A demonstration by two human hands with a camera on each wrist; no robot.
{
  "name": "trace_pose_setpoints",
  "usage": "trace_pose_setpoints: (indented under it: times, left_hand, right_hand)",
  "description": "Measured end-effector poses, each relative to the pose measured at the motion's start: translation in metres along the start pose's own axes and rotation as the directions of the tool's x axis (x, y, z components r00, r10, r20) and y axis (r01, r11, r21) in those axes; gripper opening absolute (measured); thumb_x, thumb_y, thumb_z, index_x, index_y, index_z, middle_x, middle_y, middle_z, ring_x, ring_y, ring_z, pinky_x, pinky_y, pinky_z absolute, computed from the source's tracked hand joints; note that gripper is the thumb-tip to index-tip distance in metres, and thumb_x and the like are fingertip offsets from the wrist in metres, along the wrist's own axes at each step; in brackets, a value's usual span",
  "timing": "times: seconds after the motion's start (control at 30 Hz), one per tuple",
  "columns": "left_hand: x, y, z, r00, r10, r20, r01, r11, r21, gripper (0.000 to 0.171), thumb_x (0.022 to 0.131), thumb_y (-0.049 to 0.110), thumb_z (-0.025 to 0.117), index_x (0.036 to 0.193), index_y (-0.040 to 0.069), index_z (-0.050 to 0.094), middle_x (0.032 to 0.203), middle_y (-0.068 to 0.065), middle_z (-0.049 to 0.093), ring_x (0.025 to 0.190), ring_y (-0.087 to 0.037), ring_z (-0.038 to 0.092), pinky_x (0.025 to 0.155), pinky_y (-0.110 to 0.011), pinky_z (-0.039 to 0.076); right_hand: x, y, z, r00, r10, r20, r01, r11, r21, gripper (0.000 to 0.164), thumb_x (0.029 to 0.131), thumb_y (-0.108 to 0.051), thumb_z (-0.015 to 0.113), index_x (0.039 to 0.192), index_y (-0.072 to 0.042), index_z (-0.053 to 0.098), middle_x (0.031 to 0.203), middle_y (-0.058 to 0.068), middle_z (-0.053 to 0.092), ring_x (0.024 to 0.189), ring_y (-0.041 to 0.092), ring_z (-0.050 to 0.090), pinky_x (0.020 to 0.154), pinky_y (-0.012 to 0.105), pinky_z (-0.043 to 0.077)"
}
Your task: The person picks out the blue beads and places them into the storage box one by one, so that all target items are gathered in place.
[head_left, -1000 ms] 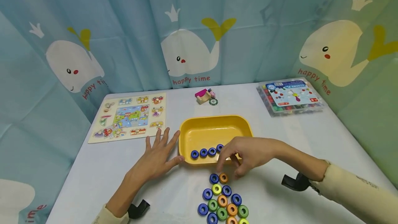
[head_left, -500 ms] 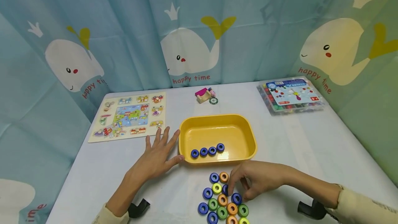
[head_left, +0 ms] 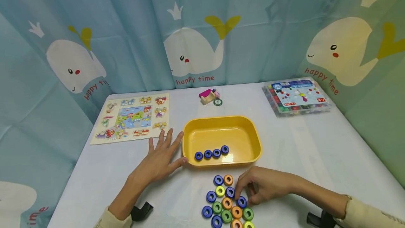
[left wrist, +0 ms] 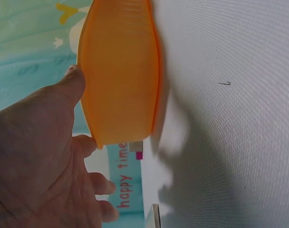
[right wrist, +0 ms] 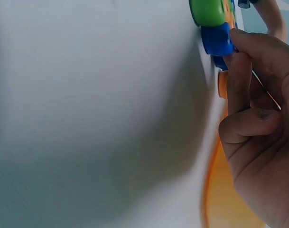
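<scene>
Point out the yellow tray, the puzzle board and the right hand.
Yellow tray (head_left: 221, 135), head view: bare inside floor.
Puzzle board (head_left: 135, 117), head view: printed picture at its centre.
Right hand (head_left: 265, 184), head view: back of the hand.

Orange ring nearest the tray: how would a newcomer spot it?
Find the yellow tray, then the rings lying outside its near edge. Two are closest; the orange ring is the right-hand one, set apart by colour from the blue ring on its left.

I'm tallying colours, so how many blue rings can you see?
10. Four blue rings lie in a row in the yellow tray; six more are on the table in front of it, two by the right hand. More may lie beyond the picture's bottom edge.
</scene>
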State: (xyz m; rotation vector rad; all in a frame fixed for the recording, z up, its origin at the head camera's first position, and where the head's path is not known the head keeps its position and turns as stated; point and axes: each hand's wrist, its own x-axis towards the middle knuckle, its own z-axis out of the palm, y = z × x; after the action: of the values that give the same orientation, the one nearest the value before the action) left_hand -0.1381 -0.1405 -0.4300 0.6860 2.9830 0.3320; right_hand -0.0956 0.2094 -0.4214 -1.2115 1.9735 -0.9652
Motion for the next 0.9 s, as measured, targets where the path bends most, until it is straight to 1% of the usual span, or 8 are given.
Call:
trace_pose_setpoints:
  times: [0.1,0.27,0.33,0.57,0.73,0.8,0.9]
  left_hand:
    - [0.000,0.000,0.001,1.000,0.003,-0.006,-0.003,1.000,0.002,0.082,0.085,0.069,0.041,0.150,0.032,0.007,0.154,-0.014,0.008,0.138,-0.039,0.000,0.100,-0.067,0.002]
    - [0.001,0.000,0.001,1.000,0.002,0.000,-0.002,1.000,-0.001,0.082,0.085,0.070,0.040,0.150,0.033,0.005,0.154,-0.014,0.008,0.138,-0.036,-0.005,0.101,-0.067,0.002]
    - [0.001,0.000,0.001,1.000,0.003,0.002,-0.003,1.000,-0.001,0.082,0.085,0.070,0.039,0.150,0.033,0.005,0.154,-0.014,0.008,0.138,-0.036,-0.005,0.100,-0.067,0.002]
    - [0.001,0.000,0.001,1.000,0.015,-0.011,-0.015,1.000,0.009,0.082,0.085,0.070,0.039,0.150,0.032,0.006,0.154,-0.014,0.009,0.137,-0.040,0.002,0.100,-0.068,0.004]
    - [0.001,0.000,0.000,1.000,0.001,0.000,-0.001,1.000,0.000,0.082,0.085,0.071,0.038,0.150,0.033,0.005,0.154,-0.013,0.007,0.138,-0.040,0.001,0.100,-0.067,0.002]
    - [0.001,0.000,0.000,1.000,-0.004,0.005,0.004,1.000,-0.003,0.082,0.085,0.071,0.038,0.150,0.033,0.005,0.154,-0.013,0.006,0.138,-0.039,0.000,0.100,-0.067,0.001]
    - [0.001,0.000,0.001,1.000,-0.003,0.006,0.003,1.000,-0.002,0.082,0.085,0.071,0.038,0.150,0.033,0.005,0.154,-0.013,0.007,0.138,-0.039,0.000,0.100,-0.067,0.002]
  right_hand:
    - [-0.001,0.005,0.002,1.000,0.007,-0.004,-0.007,1.000,0.016,0.031,0.080,-0.013,0.072,0.107,-0.028,0.067,0.099,-0.016,0.063,0.066,-0.003,0.055,0.053,0.019,0.048]
    - [-0.001,0.011,0.006,1.000,0.015,-0.011,-0.014,0.999,0.028,0.031,0.080,-0.013,0.072,0.107,-0.028,0.067,0.100,-0.016,0.063,0.066,-0.003,0.055,0.054,0.019,0.048]
    - [-0.001,0.013,0.007,1.000,0.014,-0.015,-0.013,0.999,0.031,0.032,0.079,-0.013,0.072,0.107,-0.028,0.067,0.100,-0.016,0.063,0.066,-0.003,0.055,0.054,0.019,0.048]
    - [-0.001,0.016,0.009,1.000,0.005,-0.025,-0.003,0.998,0.069,0.033,0.078,-0.011,0.073,0.107,-0.027,0.067,0.099,-0.015,0.064,0.064,-0.002,0.055,0.052,0.020,0.048]
    - [-0.001,0.018,0.010,0.999,0.008,-0.044,-0.005,0.997,0.074,0.033,0.078,-0.012,0.073,0.106,-0.027,0.067,0.097,-0.015,0.064,0.064,-0.001,0.056,0.052,0.020,0.048]
    - [-0.001,0.019,0.011,0.999,-0.003,-0.054,0.006,0.998,0.069,0.032,0.078,-0.012,0.073,0.106,-0.027,0.067,0.097,-0.014,0.064,0.064,-0.001,0.056,0.052,0.020,0.047]
    - [-0.002,0.018,0.011,0.998,-0.005,-0.063,0.011,0.996,0.088,0.032,0.078,-0.012,0.073,0.106,-0.026,0.068,0.095,-0.013,0.064,0.064,-0.001,0.056,0.053,0.020,0.047]
